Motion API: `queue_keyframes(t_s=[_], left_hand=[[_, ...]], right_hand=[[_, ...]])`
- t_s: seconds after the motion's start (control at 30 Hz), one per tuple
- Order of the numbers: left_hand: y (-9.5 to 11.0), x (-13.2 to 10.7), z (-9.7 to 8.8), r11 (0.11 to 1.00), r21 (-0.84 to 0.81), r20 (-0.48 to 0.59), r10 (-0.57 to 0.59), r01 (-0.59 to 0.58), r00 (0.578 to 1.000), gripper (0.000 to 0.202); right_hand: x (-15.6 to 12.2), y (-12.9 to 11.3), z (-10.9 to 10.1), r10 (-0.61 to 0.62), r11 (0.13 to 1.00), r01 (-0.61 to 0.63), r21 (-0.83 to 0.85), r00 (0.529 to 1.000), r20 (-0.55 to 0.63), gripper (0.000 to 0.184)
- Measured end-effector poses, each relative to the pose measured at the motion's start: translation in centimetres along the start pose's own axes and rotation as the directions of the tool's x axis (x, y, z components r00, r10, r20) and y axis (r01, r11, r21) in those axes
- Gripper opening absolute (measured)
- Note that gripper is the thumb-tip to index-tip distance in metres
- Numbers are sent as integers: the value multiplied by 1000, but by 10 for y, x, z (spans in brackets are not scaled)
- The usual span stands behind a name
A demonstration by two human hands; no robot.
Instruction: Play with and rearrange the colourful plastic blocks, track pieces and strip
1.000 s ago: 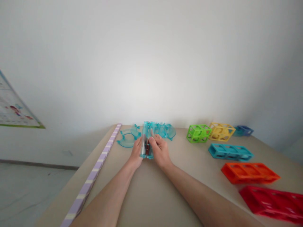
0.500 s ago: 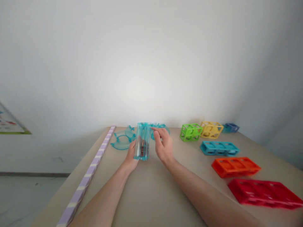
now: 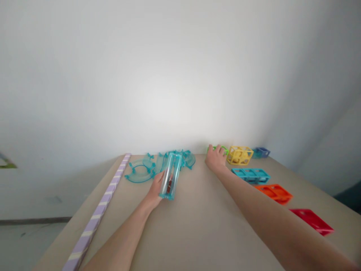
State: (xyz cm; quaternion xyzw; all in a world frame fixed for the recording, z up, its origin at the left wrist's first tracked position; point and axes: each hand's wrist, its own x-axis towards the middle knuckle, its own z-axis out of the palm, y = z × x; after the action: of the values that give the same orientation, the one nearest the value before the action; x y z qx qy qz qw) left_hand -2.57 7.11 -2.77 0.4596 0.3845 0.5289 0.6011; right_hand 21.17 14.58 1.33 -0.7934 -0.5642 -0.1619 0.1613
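My left hand (image 3: pixel 155 191) is closed around a clear tube-like piece with teal ends (image 3: pixel 170 176). The piece is tilted, its far end leaning right, and something reddish-brown shows through its lower half. My right hand (image 3: pixel 216 159) reaches over the green open-frame block (image 3: pixel 222 149) near the wall, its fingers bent around the near left side. Most of that block is hidden by the hand. Behind and left of the clear piece lie several see-through teal pieces, among them a curved one (image 3: pixel 138 176).
A yellow frame block (image 3: pixel 240 155) and a dark blue one (image 3: pixel 262 152) stand by the wall. Nearer, right of my forearm, lie a teal block (image 3: pixel 252 175), an orange block (image 3: pixel 278 194) and a red block (image 3: pixel 313 221). A purple-and-white striped strip (image 3: pixel 103 205) edges the table's left side.
My right hand has left the clear piece and moved right to the green block. The clear piece in my left hand now tilts further. The view has shifted slightly right.
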Motion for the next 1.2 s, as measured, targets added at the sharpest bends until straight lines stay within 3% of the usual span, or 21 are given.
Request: queue_keyframes(t_s=[0.1, 0.17, 0.2, 0.3, 0.37, 0.43, 0.5, 0.6, 0.7, 0.97, 1.1, 1.2], left_hand=[[2, -2, 2, 1000, 10, 3, 12, -12, 1000, 44], [3, -3, 5, 999, 6, -19, 33, -33, 999, 47], [3, -3, 7, 999, 6, -32, 47, -47, 998, 48], [1, -5, 12, 995, 39, -21, 92, -91, 996, 51], [-2, -6, 14, 991, 85, 53, 103, -107, 993, 50], [-5, -7, 13, 984, 141, 145, 91, -111, 985, 50], [-6, -7, 12, 973, 197, 217, 75, -119, 973, 47], [-4, -6, 11, 964, 236, 238, 69, -127, 969, 40], [0, -5, 12, 970, 227, 204, 45, -92, 978, 39], [2, -4, 9, 987, 158, 105, 25, -41, 994, 32], [0, -1, 10, 994, 104, 49, 30, -35, 998, 30], [-1, 4, 8, 981, 185, -86, 82, -65, 993, 26]], right_hand=[[-2, -11, -20, 40, 998, -38, 49, 998, -48, 51], [-16, -22, -38, 66, 974, -51, 220, 996, -62, 55], [-27, -29, -47, 48, 935, -40, 354, 999, -14, 58], [-65, -50, -63, -209, 680, -11, 733, 955, 209, 62], [-80, -59, -70, -350, 536, 14, 844, 914, 207, 55], [-81, -60, -77, -436, 485, 90, 870, 887, 151, 44], [-69, -53, -88, -536, 531, 204, 823, 833, 139, 38], [-44, -32, -101, -676, 672, 438, 597, 692, 253, 40], [-31, -17, -97, -677, 733, 544, 408, 642, 360, 41], [-33, -10, -45, -573, 818, 516, 254, 693, 438, 32], [-29, -7, -49, -525, 849, 491, 195, 742, 417, 30], [-31, -19, -56, -515, 857, 475, 198, 795, 320, 36]])
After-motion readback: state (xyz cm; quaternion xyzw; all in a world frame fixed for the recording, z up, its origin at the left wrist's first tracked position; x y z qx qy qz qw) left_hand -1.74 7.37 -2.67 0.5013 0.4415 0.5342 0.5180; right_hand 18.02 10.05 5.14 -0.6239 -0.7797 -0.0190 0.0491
